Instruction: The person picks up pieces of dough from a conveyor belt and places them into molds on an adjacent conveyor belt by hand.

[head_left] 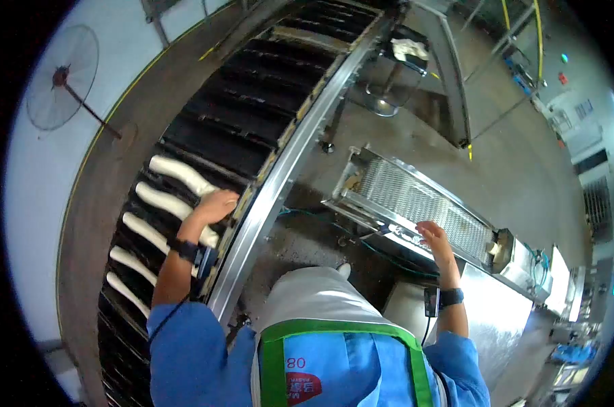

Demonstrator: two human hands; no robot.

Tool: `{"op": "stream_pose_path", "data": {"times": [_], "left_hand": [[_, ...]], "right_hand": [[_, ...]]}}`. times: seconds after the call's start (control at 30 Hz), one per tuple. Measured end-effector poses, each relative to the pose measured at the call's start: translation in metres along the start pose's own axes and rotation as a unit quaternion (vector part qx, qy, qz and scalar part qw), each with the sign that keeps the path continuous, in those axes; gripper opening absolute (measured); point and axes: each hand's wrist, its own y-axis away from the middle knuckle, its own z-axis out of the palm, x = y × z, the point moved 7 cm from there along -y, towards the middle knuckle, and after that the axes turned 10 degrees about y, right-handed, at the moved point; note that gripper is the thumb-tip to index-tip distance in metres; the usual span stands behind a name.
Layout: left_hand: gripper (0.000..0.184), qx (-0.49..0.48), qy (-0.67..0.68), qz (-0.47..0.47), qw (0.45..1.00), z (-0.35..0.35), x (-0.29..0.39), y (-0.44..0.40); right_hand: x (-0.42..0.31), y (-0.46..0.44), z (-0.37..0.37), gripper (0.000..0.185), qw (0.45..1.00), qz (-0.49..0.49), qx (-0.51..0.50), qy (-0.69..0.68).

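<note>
Head camera: On a factory floor, a worker in blue sleeves stands between two conveyors, with five pale, dough-like strips point(178, 169) lying side by side across the slots of a black conveyor point(235, 112), between 8 and 10 o'clock. The work looks partway along: five strips sit in their slots, while dark slots run on toward 12 o'clock. How many strips are left cannot be told. The left hand point(215, 207), at 9 o'clock, is back-up at the near end of the uppermost strip; whether it grips is hidden. The right hand point(438, 243), between 3 and 4 o'clock, hangs open beside a narrow mesh conveyor point(415, 195), fingers loosely bent, nothing visible in it. A bright metal rail point(305, 150) edges the slotted surface, its inner border stained. At 4 o'clock a steel surface point(490, 308) catches the light. Around them, the grey floor point(307, 237) looks wet; a large fan point(61, 74) stands at 10 o'clock by a white wall point(32, 197), and a stool at 1 o'clock bears a crumpled pale mass point(408, 49), its material unclear.
</note>
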Motion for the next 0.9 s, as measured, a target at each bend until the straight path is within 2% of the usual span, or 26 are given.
{"op": "stream_pose_path", "data": {"times": [0.1, 0.17, 0.2, 0.3, 0.37, 0.4, 0.43, 0.5, 0.57, 0.6, 0.7, 0.73, 0.8, 0.83, 0.9], "left_hand": [[0.027, -0.013, 0.087, -0.051, 0.995, 0.009, -0.021, 0.002], [0.027, 0.012, 0.127, -0.107, 0.986, -0.007, -0.001, 0.010], [0.027, 0.031, 0.144, -0.106, 0.983, -0.004, -0.016, 0.006], [0.024, 0.204, 0.079, -0.163, 0.962, -0.029, 0.001, 0.009], [0.025, 0.302, 0.039, -0.092, 0.948, -0.031, 0.017, 0.001], [0.028, 0.319, 0.004, -0.063, 0.946, -0.025, 0.019, -0.009], [0.033, 0.333, -0.027, -0.031, 0.942, -0.018, 0.018, -0.021], [0.040, 0.345, -0.071, 0.006, 0.936, -0.001, 0.015, -0.044], [0.046, 0.340, -0.098, -0.076, 0.932, 0.007, 0.020, -0.060], [0.047, 0.348, -0.105, -0.082, 0.928, 0.010, 0.023, -0.065], [0.051, 0.356, -0.146, -0.145, 0.912, 0.012, 0.034, -0.065], [0.052, 0.349, -0.139, -0.142, 0.916, 0.015, 0.028, -0.068], [0.053, 0.355, -0.136, -0.144, 0.914, 0.014, 0.017, -0.067], [0.053, 0.330, -0.134, -0.147, 0.923, 0.015, 0.013, -0.069], [0.053, 0.300, -0.144, -0.133, 0.934, 0.018, 0.018, -0.070]], "right_hand": [[0.009, -0.001, -0.009, 0.024, 0.999, 0.006, -0.001, -0.034], [0.016, -0.001, -0.018, 0.025, 0.999, 0.023, -0.003, -0.023], [0.022, -0.001, -0.024, 0.026, 0.999, 0.037, 0.001, -0.021], [0.068, -0.015, -0.042, 0.026, 0.998, 0.055, 0.002, 0.013], [0.082, -0.015, -0.055, 0.024, 0.998, 0.024, 0.031, 0.054], [0.087, -0.014, -0.062, 0.025, 0.994, 0.021, 0.047, 0.095], [0.115, -0.022, -0.063, 0.026, 0.998, 0.008, 0.041, 0.046], [0.119, -0.021, -0.079, 0.027, 0.988, -0.003, 0.042, 0.150], [0.130, -0.018, -0.097, 0.029, 0.981, -0.019, 0.072, 0.177], [0.137, -0.019, -0.108, 0.031, 0.969, 0.000, 0.062, 0.240], [0.148, -0.006, -0.141, 0.035, 0.948, 0.010, 0.174, 0.265], [0.155, -0.005, -0.143, 0.035, 0.949, 0.011, 0.177, 0.261], [0.159, 0.000, -0.166, 0.045, 0.906, 0.032, 0.286, 0.309], [0.161, -0.001, -0.172, 0.054, 0.901, 0.078, 0.276, 0.325], [0.160, -0.001, -0.182, 0.056, 0.867, 0.084, 0.304, 0.386]]}}
